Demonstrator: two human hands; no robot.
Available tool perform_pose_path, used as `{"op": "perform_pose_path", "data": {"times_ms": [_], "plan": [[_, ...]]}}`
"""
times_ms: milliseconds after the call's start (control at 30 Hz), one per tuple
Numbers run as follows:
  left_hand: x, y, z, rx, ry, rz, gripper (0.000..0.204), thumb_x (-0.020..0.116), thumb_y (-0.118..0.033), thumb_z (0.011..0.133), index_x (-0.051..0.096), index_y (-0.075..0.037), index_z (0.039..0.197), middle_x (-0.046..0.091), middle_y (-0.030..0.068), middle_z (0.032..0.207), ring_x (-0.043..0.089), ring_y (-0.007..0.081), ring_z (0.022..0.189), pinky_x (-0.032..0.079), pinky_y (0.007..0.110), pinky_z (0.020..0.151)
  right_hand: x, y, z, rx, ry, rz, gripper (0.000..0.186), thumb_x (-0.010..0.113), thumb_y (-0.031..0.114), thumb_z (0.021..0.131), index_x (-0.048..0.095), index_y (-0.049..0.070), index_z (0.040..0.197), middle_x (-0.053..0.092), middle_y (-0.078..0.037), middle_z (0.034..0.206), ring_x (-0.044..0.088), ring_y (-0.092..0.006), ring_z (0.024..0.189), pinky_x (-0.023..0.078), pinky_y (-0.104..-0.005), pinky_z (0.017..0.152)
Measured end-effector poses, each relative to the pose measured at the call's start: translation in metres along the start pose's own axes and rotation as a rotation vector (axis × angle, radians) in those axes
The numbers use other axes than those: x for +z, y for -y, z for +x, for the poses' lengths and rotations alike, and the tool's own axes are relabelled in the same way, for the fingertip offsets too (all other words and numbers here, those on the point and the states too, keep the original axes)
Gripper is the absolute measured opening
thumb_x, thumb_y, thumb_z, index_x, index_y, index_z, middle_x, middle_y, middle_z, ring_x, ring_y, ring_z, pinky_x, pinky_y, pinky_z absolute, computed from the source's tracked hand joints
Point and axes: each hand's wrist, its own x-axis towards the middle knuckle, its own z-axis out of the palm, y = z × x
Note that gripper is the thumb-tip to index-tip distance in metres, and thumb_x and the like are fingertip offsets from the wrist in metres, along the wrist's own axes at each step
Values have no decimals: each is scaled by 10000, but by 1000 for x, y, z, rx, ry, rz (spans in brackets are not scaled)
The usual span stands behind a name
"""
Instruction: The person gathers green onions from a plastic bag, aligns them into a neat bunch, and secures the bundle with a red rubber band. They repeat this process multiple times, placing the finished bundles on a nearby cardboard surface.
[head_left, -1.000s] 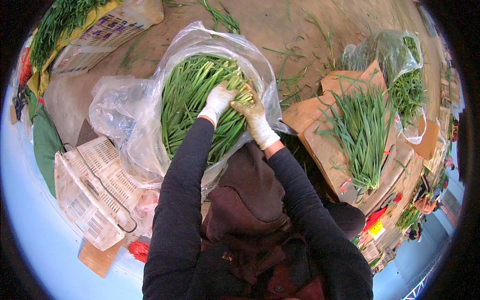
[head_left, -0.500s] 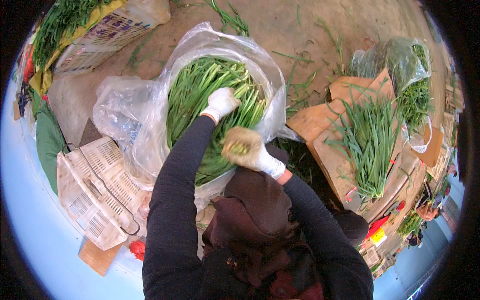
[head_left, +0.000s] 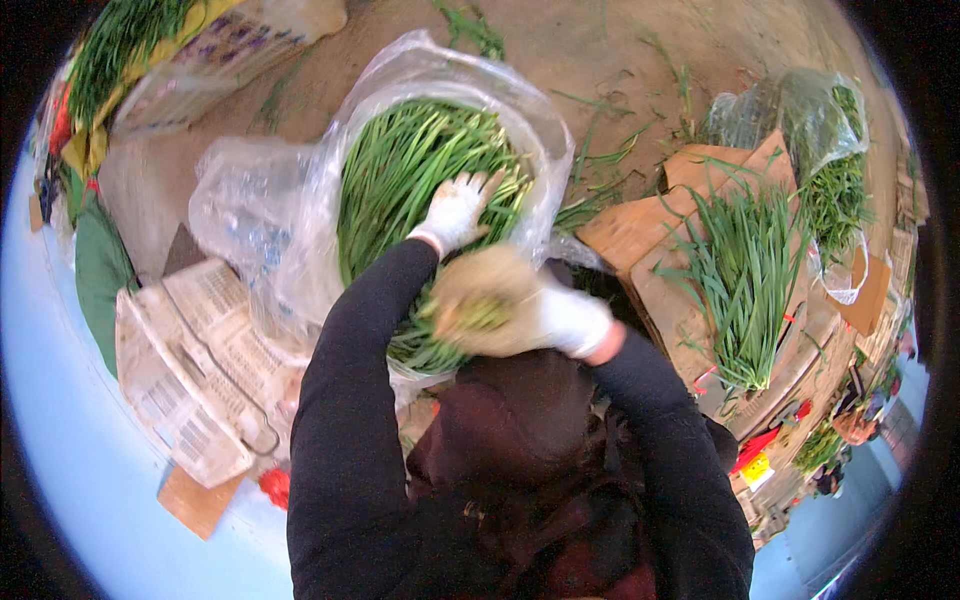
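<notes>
A clear plastic bag (head_left: 555, 150), its rim folded back, is packed with long narrow greens (head_left: 400, 165) that look like garlic chives, pale cut ends toward the right. My left hand (head_left: 460, 212), in a white glove, lies on top of these greens with its fingers spread and holds nothing. Nearer my body, at the bag's near right edge, my right hand (head_left: 530, 310) is closed round a bunch of greens (head_left: 475, 318). Its glove has a tan, soiled palm, and motion smears both the hand and the bunch.
On the right, a loose heap of long greens (head_left: 745, 280) lies on cardboard (head_left: 650, 230). Behind it stands another clear bag of greens (head_left: 830, 150). At left are a white slatted crate (head_left: 190, 370) and, farther back, a crate (head_left: 220, 70) topped with greens. Leaf scraps litter the floor.
My left hand has shifted slightly right and nearer on the greens, its fingers now spread instead of curled. My right hand has moved a little right and toward my body, still gripping its bunch.
</notes>
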Motion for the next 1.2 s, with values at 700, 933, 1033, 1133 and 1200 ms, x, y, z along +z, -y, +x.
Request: {"op": "perform_pose_path", "data": {"times_ms": [700, 933, 1033, 1133, 1200], "plan": [[-15, 65, -180, -512, 474, -1365, 496, 415, -346, 1009, 445, -85, 1429, 580, 152, 1296, 569, 318, 1170, 447, 423, 1002, -36, 214, 129, -333, -434, -793, 121, 729, 81, 830, 666, 30, 920, 672, -26, 813, 629, -95, 728, 508, -232, 653], [-224, 79, -248, -135, -1050, -556, 388, 393, -193, 1018, 535, -7, 1328, 523, 125, 1392, 513, 235, 1262, 391, 319, 1070, 74, 234, 101, -428, 19, -824, 137, 741, 69, 752, 616, 35, 795, 622, -55, 692, 608, -139, 610, 497, -283, 561], [-271, -11, -238, 456, -695, -1332, 393, 385, -253, 1037, 530, -40, 1334, 523, 93, 1387, 488, 164, 1264, 390, 320, 1077, 108, 251, 41, -234, 219, -534, 112, 721, 24, 773, 613, 30, 802, 668, -78, 772, 658, -148, 712, 522, -263, 640], [-253, -124, -234, 180, -26, -1588, 383, 507, -212, 1003, 516, -43, 1347, 534, 82, 1369, 502, 151, 1238, 403, 320, 1060, 113, 269, -21, -60, 97, -266, 167, 769, 124, 750, 624, 61, 806, 663, -43, 755, 635, -146, 700, 505, -293, 666], [-206, -183, -256, 39, 261, -1708, 447, 430, -267, 1021, 449, -21, 1394, 448, 112, 1441, 446, 186, 1296, 371, 331, 1091, 98, 278, -58, -24, 26, 11, 182, 768, 116, 729, 608, 65, 798, 660, -62, 742, 633, -181, 686, 506, -333, 693]]}}
